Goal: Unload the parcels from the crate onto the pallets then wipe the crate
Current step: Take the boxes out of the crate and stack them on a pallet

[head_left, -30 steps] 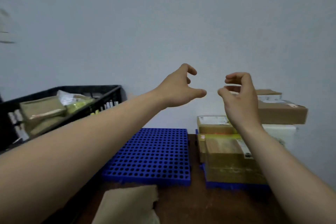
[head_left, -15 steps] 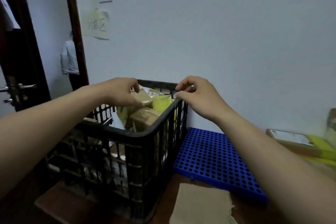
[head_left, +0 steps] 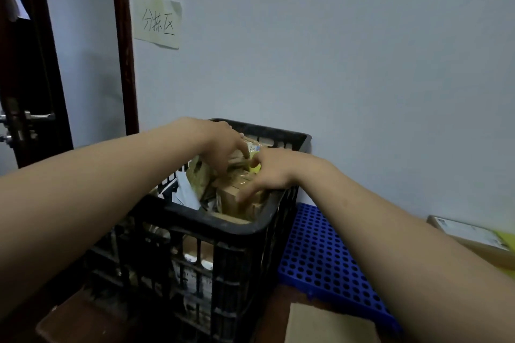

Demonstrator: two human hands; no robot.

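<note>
Parcels [head_left: 237, 163] fill the black lattice crate [head_left: 223, 231] to its rim, directly under both hands. Right hand [head_left: 269, 172] lays straight fingers on a glossy taped carton [head_left: 231, 198] (no grip yet). Left hand [head_left: 223, 147] digs among crinkled bags [head_left: 198, 178], and I cannot tell its grip. A perforated blue pallet [head_left: 320, 259] lies just right of the crate, nearer the right hand.

Black slatted plastic crate [head_left: 237, 231] stands upright, packed to its rim with brown taped parcels [head_left: 225, 199]. Blue perforated pallet [head_left: 320, 259] lies flat just right of it. A labelled box [head_left: 468, 234] rests further right.
</note>
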